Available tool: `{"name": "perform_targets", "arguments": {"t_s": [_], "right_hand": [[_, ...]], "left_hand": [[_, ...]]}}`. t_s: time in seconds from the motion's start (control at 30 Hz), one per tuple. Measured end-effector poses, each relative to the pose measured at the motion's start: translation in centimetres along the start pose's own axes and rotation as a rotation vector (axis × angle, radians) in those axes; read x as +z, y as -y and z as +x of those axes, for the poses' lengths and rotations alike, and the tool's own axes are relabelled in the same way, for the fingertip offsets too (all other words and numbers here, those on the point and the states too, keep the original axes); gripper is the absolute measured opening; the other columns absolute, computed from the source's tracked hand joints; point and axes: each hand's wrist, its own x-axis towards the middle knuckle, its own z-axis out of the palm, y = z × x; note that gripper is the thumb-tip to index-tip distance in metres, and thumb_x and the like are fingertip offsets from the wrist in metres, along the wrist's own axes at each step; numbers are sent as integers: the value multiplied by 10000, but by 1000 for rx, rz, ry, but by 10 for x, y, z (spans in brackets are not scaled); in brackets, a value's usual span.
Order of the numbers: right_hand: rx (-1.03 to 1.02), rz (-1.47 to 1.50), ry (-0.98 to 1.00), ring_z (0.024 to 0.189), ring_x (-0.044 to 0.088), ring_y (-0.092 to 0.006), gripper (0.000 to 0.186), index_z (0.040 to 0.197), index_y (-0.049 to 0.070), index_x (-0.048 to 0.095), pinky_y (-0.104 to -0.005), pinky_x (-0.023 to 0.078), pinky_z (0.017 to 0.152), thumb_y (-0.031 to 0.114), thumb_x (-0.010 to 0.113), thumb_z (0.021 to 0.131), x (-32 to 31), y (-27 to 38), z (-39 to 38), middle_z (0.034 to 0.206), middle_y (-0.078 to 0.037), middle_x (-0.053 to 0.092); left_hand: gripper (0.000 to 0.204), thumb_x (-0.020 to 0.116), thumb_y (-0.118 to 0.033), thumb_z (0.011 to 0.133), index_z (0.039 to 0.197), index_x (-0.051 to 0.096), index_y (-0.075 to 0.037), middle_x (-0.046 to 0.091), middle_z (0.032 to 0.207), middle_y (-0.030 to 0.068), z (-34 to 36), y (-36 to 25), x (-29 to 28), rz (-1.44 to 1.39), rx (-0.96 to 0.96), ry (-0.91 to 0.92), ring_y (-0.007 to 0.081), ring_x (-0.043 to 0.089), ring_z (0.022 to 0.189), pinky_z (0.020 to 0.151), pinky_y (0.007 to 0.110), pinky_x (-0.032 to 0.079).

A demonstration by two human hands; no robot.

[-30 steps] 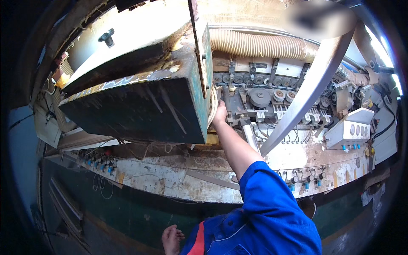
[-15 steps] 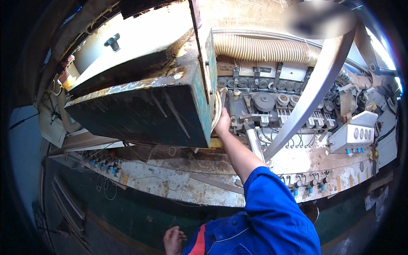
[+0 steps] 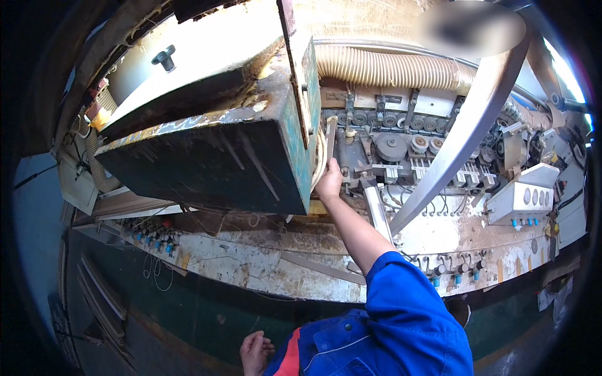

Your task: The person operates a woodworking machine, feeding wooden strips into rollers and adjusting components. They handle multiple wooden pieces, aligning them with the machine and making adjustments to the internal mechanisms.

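Note:
At the machine, my right hand (image 3: 329,178) is closed on a narrow flat strip (image 3: 331,135), which stands up beside the rusty green housing (image 3: 207,166). Pale curved hoses or cables (image 3: 318,156) run just left of that hand along the housing's side. A small cylinder (image 3: 348,150) and rows of rollers (image 3: 392,145) lie to its right. At the bottom, my left hand (image 3: 254,348) hangs near my blue jacket, fingers curled and nothing visible in them.
A ribbed hose (image 3: 389,70) crosses behind the rollers. A slanted metal beam (image 3: 458,138) rises on the right, near a white control box (image 3: 523,194). Valves with blue fittings (image 3: 458,269) line the stained front ledge (image 3: 219,263). Long boards (image 3: 100,307) lean at lower left.
My right hand has drawn back slightly toward me, and the strip beside the housing reaches higher into view than before. My left hand stays low near the jacket.

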Motion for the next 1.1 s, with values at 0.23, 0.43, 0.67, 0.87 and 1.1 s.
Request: {"name": "perform_targets", "arguments": {"t_s": [0.23, 0.43, 0.67, 0.87, 1.1], "right_hand": [[-171, 73, -44, 890, 643, -379, 103, 1003, 39, 589, -430, 521, 797, -9, 560, 917, -33, 37, 8, 939, -173, 644], [-152, 243, -15, 1026, 584, -156, 206, 1182, -12, 518, -292, 469, 916, 43, 577, 993, -102, 60, -8, 1079, -84, 588], [147, 529, 124, 952, 647, -147, 693, 1451, 21, 316, -284, 524, 842, -22, 708, 882, -211, 125, -107, 1054, -87, 658], [440, 564, 196, 797, 636, -107, 647, 1393, -11, 407, -232, 511, 627, 23, 754, 847, -283, 120, -207, 1023, -73, 655], [386, 580, 539, 901, 600, -121, 518, 1346, -12, 488, -272, 491, 779, 109, 713, 896, -292, 109, -297, 1054, -66, 617]], "left_hand": [[233, 608, -229, 1004, 1158, 626, -55, 653, 845, 68, 14, 17, -1, -59, -1, 6, 162, 620, 669, 590, 303, 522], [213, 607, -167, 1001, 1163, 615, -27, 658, 880, 91, 19, 22, -5, -80, -11, 52, 183, 652, 703, 630, 329, 555], [176, 615, -99, 983, 1133, 614, -8, 656, 893, 80, 44, 17, -5, 79, 18, 199, 168, 654, 731, 666, 321, 562], [89, 654, -76, 958, 978, 659, 11, 686, 844, 78, 59, -14, 27, 290, 124, 455, 143, 662, 713, 650, 292, 569], [79, 706, -51, 922, 884, 695, 18, 705, 796, 69, 45, -56, 99, 550, 369, 871, 127, 665, 702, 657, 269, 553]]}}
